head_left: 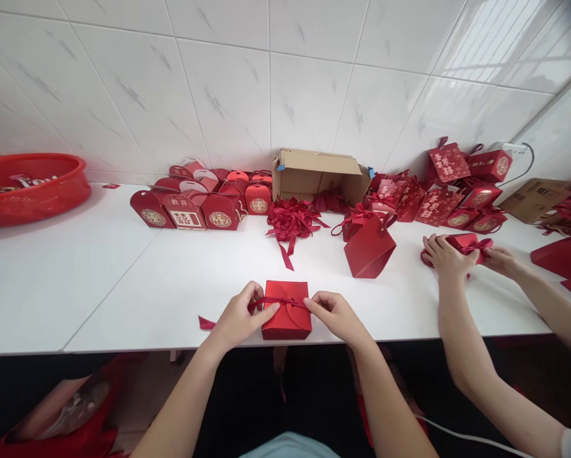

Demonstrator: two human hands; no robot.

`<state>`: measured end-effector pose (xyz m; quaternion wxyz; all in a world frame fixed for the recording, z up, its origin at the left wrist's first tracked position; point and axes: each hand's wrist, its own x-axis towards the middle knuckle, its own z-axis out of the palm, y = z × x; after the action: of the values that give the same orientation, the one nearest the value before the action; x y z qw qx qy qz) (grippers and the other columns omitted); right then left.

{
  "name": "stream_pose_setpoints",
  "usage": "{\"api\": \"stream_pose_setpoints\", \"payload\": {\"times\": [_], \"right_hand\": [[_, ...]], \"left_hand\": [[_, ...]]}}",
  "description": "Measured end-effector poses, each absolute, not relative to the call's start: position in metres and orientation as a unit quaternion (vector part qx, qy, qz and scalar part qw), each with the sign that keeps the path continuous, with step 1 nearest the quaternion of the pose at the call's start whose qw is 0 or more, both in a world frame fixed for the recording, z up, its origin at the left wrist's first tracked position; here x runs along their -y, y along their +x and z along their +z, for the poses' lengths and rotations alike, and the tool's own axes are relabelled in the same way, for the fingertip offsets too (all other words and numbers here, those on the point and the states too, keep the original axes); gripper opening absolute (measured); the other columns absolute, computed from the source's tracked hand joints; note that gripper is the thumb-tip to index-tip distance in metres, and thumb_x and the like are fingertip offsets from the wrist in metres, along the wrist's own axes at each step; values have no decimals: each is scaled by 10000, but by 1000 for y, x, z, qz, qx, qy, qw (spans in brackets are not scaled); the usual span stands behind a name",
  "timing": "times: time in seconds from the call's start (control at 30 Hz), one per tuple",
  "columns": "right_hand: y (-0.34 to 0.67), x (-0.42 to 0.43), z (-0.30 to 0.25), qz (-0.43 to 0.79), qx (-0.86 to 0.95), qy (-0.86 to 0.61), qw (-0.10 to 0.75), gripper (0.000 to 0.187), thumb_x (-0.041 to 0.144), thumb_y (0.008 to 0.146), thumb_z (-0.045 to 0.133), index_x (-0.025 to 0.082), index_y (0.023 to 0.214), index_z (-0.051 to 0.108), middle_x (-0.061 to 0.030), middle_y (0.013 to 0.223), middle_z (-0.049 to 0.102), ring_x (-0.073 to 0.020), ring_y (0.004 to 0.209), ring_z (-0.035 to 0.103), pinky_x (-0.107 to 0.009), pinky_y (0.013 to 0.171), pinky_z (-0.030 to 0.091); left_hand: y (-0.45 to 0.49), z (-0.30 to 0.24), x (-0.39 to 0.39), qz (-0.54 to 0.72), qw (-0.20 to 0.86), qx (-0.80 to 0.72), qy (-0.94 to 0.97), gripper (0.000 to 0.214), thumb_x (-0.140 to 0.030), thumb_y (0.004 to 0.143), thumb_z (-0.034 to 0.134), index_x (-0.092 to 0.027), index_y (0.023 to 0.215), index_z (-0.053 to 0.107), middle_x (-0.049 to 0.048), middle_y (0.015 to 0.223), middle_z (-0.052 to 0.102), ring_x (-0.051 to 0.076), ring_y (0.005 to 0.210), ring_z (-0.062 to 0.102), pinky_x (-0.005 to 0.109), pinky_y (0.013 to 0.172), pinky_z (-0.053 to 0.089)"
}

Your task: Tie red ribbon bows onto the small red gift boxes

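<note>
Looks like you're mid-knot: your left hand and right hand are both pinched on the dark red ribbon, with the red box between them on the worktop. Next move probably calls for an even pull, no box-squashing.

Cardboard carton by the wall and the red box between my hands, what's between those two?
In the head view, a heap of red ribbon lies between the carton and the red box, with white tabletop nearer the box.
</note>
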<state>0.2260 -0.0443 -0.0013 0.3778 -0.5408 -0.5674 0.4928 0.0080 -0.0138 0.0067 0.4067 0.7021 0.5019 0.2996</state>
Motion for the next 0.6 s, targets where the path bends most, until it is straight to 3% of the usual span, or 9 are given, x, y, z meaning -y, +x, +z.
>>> {"api": "stream_pose_setpoints", "payload": {"times": [0.1,0.27,0.4,0.5,0.6], "right_hand": [[230,44,1,551,533,-496,408,358,496,784,612,179,646,518,36,600,459,-103,578,396,-241,569,322],[240,40,-4,550,521,-478,445,352,450,750,670,173,605,509,51,543,431,-89,537,363,-237,542,292],[244,38,-7,523,526,-509,436,356,482,744,665,171,619,546,45,540,467,-91,528,394,-233,533,306],[254,39,-6,522,550,-530,378,426,544,793,575,168,596,558,35,505,473,-97,501,406,-235,519,310],[276,46,-3,548,576,-527,300,492,567,825,510,169,536,537,27,471,472,-100,476,406,-242,528,330]], "left_hand": [[4,8,15,264,341,-527,732,341,-486,789,549,-204,653,414,-45,615,421,115,565,396,247,546,350],[2,-1,18,294,236,-597,708,520,-539,687,645,-198,542,280,-63,509,290,96,504,280,237,493,251],[-1,-4,13,321,361,-546,685,464,-545,767,554,-198,550,335,-48,542,317,103,525,300,238,510,278],[-15,1,5,280,481,-520,648,498,-567,838,417,-201,516,315,-41,520,282,106,494,272,248,489,270],[-41,9,-2,229,515,-513,648,481,-547,808,493,-196,499,379,-35,520,318,111,498,306,246,487,282]]}}
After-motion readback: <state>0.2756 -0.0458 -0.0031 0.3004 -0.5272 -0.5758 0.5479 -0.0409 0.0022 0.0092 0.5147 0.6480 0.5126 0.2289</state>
